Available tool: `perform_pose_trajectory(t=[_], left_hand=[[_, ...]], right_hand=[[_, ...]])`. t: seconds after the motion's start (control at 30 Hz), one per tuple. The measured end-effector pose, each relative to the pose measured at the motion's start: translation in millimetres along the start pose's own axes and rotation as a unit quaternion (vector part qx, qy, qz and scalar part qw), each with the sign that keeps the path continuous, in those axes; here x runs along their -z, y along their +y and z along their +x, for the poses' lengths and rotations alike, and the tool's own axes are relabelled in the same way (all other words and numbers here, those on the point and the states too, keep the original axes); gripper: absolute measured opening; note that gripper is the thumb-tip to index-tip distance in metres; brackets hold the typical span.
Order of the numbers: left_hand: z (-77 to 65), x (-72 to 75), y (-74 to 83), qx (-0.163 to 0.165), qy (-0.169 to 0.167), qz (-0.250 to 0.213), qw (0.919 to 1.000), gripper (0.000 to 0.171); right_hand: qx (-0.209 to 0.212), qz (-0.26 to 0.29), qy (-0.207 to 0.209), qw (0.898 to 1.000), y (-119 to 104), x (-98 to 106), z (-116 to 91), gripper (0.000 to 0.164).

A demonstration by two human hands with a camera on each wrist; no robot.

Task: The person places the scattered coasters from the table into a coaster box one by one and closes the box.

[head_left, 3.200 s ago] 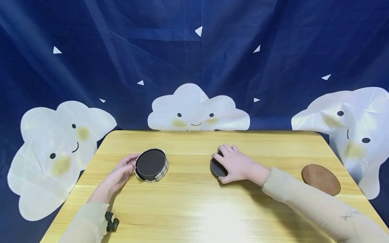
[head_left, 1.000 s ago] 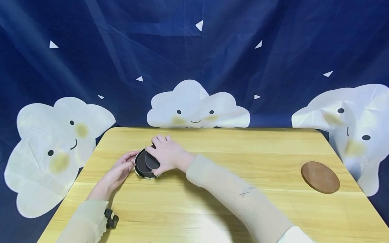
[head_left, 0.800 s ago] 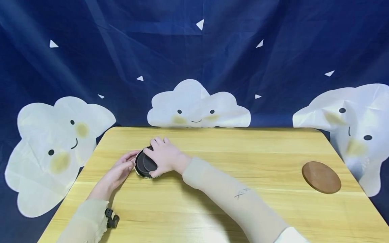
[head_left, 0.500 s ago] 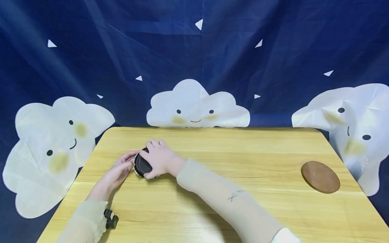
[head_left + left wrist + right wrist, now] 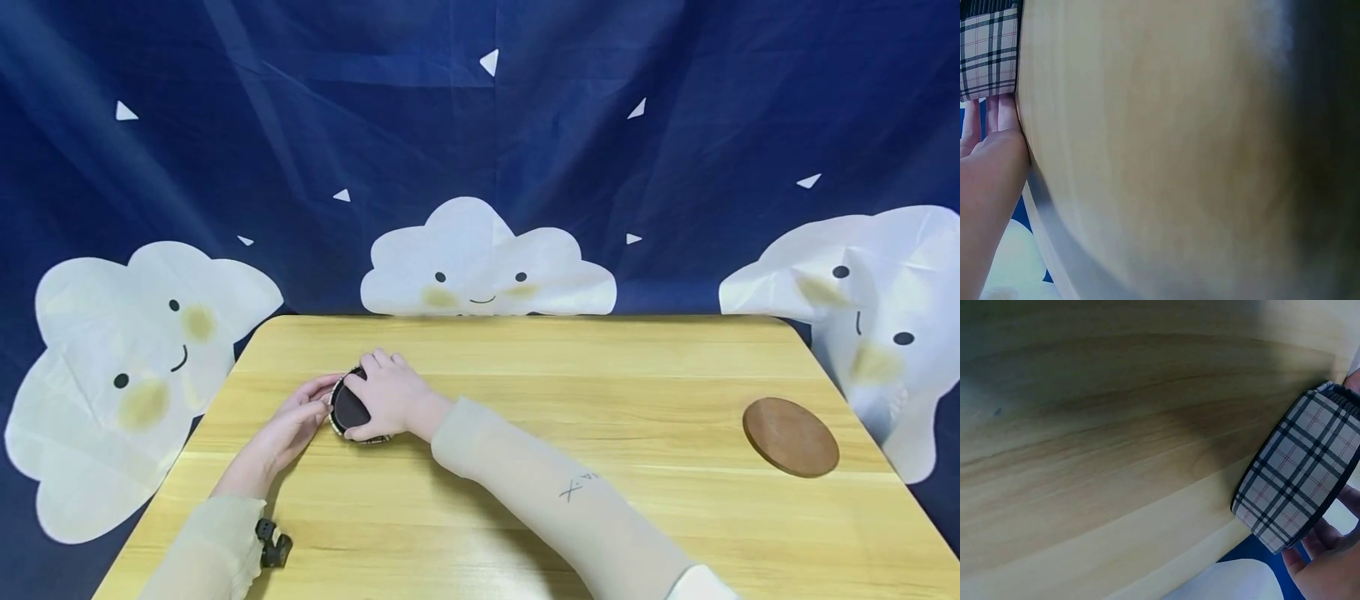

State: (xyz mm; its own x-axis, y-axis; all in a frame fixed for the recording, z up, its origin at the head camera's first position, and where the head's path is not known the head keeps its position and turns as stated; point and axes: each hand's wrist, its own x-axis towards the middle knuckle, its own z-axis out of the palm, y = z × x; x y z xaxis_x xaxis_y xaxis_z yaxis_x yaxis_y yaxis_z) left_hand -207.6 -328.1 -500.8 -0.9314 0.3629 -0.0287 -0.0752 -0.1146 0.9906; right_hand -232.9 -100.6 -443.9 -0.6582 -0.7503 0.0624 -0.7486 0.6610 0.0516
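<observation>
A round coaster holder [image 5: 1300,465] with a plaid side wall and black trim stands on the left of the table. My left hand [image 5: 288,432] holds its left side, thumb near the rim and fingers toward the back; the left wrist view shows the same plaid wall [image 5: 988,59] above the fingertips. Over the holder's top, my right hand [image 5: 396,396] grips a dark round coaster [image 5: 349,408], with fingers at the far edge and thumb at the near one. That coaster lies within the rim, and the hand hides its right part.
A brown round disc [image 5: 791,437] lies flat at the right of the wooden table [image 5: 570,383]. Behind the table's far edge hangs a dark blue curtain [image 5: 420,125] with white clouds. A small black device [image 5: 273,543] sits at the left sleeve cuff.
My right hand has brought the dark coaster from mid-table leftward to the holder, then slid it farther left inside the rim. My left hand has stayed at the holder.
</observation>
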Motion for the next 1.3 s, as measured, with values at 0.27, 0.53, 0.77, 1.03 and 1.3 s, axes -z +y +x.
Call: perform_pose_trajectory(t=[0.27, 0.53, 0.77, 1.03, 1.3], left_hand=[[-0.3, -0.1, -0.4, 0.003, 0.008, -0.003, 1.0, 0.056], [-0.1, 1.0, -0.5, 0.001, 0.006, -0.004, 1.0, 0.055], [-0.7, -0.8, -0.4, -0.005, 0.004, -0.01, 0.9999, 0.056], [-1.2, -2.3, 0.3, -0.004, 0.007, -0.012, 0.9999, 0.054], [-1.0, -1.1, -1.9, -0.016, 0.004, -0.014, 0.9998, 0.054]], right_hand=[[-0.004, 0.004, -0.009, 1.0, -1.9, 3.0, 0.0, 0.075], [-0.008, -0.006, -0.011, 1.0, -1.8, 2.9, -1.3, 0.075], [0.007, -0.027, -0.003, 1.0, 2.6, 4.3, -8.8, 0.078], [0.023, -0.039, 0.009, 0.999, 20.5, 16.9, -20.5, 0.084], [0.018, -0.026, 0.014, 0.999, 51.3, 38.8, -39.2, 0.086]])
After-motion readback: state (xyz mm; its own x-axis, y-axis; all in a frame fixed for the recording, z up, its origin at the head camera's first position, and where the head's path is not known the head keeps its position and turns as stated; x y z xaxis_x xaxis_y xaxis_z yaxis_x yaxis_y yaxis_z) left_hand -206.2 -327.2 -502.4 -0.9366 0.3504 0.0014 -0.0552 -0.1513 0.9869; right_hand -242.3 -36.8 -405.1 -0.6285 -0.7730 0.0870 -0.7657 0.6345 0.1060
